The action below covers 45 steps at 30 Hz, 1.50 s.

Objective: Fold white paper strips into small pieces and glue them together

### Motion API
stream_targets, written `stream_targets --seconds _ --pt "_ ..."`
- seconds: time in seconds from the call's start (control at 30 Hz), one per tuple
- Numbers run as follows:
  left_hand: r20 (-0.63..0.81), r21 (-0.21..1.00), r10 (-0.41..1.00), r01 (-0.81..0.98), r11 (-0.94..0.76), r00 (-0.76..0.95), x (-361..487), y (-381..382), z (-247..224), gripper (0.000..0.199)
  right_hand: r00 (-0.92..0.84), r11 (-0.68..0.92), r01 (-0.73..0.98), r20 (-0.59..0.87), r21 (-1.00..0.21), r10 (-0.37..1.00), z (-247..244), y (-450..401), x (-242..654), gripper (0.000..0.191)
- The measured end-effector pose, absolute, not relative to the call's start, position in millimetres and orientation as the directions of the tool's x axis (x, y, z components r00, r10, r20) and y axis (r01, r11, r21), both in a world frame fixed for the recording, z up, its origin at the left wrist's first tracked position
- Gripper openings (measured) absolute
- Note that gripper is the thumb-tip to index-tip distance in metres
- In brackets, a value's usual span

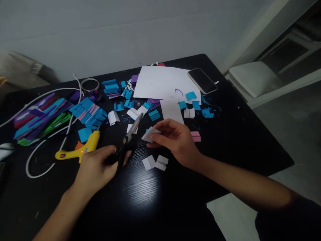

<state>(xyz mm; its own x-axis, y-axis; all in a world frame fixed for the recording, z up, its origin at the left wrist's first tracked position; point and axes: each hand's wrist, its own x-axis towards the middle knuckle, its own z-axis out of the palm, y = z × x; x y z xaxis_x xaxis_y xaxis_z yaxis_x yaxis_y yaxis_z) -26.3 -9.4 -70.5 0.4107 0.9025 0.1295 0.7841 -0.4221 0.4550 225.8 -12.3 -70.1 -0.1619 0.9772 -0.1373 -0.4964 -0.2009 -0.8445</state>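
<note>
Near the center of the frame, the right hand [177, 144] pinches a small folded white paper piece [150, 134], thumb on top and fingers beneath. Left of center, the left hand [99, 167] is closed around the dark handles of a pair of scissors [132, 130], whose blades point up toward the middle; whether they are fully together is hard to tell. The blade tips lie near the paper, apparently apart from it.

The paper piece looks almost weightless, thin and crisp, likely to crease or bend if squeezed; a light pinch near an edge, clear of the folds, should suit it. The scissors look rigid and heavier, best held by the handles.

Just below the right hand, two white folded papers [148, 162] lie side by side. Beyond the left hand is a yellow glue gun [93, 143] with a small orange light. Blue folded pieces [154, 115] scatter across the middle, and colored paper strips [45, 117] pile at left beside a white cable [26, 164]. At upper center, a phone [202, 81] overlaps a large white sheet [163, 82] on the black table [238, 150].
</note>
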Motion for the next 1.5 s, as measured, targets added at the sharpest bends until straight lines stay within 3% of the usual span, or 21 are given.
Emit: stream_targets --seconds 0.17,0.3,0.47,0.67,0.8,0.93,1.0,1.17,1.27,1.5 --pt "0.064 0.441 0.937 0.833 -0.334 0.342 -22.4 -8.2 -74.1 0.037 -0.270 -0.331 -0.547 -0.212 -0.769 0.939 -72.8 -10.3 226.4 0.021" --pt "0.156 0.333 0.918 0.856 -0.396 0.364 -21.7 -8.2 -82.5 0.034 -0.339 -0.420 -0.539 -0.269 -0.731 0.902 -76.0 -10.4 224.8 0.017" --pt "0.219 0.309 0.893 0.840 -0.445 0.393 -17.4 -8.1 -86.9 0.023 -0.370 -0.356 -0.450 -0.192 -0.819 0.909 -85.2 -13.1 221.9 0.014" --pt "0.224 0.427 0.909 0.803 -0.416 0.352 -12.4 -7.9 -84.2 0.025 -0.372 -0.265 -0.323 -0.136 -0.909 0.918 -88.1 -15.3 220.4 0.015" --pt "0.310 0.563 0.904 0.709 -0.424 0.295 -6.7 -12.9 -74.7 0.020 -0.347 -0.202 -0.268 -0.101 -0.942 0.932 -88.6 -16.3 219.6 0.014" --pt "0.101 0.862 0.946 0.447 -0.238 0.308 0.6 -20.4 -66.4 0.025 -0.341 -0.107 -0.234 -0.021 -0.966 0.940 -89.5 -18.3 219.0 0.011" --pt "-0.012 0.927 0.943 0.357 -0.114 0.331 3.4 -23.1 -66.9 0.031 -0.335 -0.068 -0.231 0.013 -0.970 0.942 -90.0 -19.5 218.7 0.011" --pt "-0.072 0.951 0.947 0.309 -0.030 0.314 5.0 -24.6 -74.2 0.033 -0.317 -0.084 -0.240 -0.003 -0.967 0.948 -92.0 -21.4 218.2 0.021" --pt "-0.054 0.953 0.947 0.299 -0.046 0.318 4.0 -23.7 -75.8 0.031 -0.315 -0.139 -0.247 -0.057 -0.959 0.947 -92.0 -21.8 217.9 0.031" --pt "0.031 0.933 0.945 0.328 -0.144 0.326 4.3 -23.5 -76.1 0.030 -0.278 -0.118 -0.226 -0.052 -0.967 0.959 -89.2 -23.4 216.9 0.031"
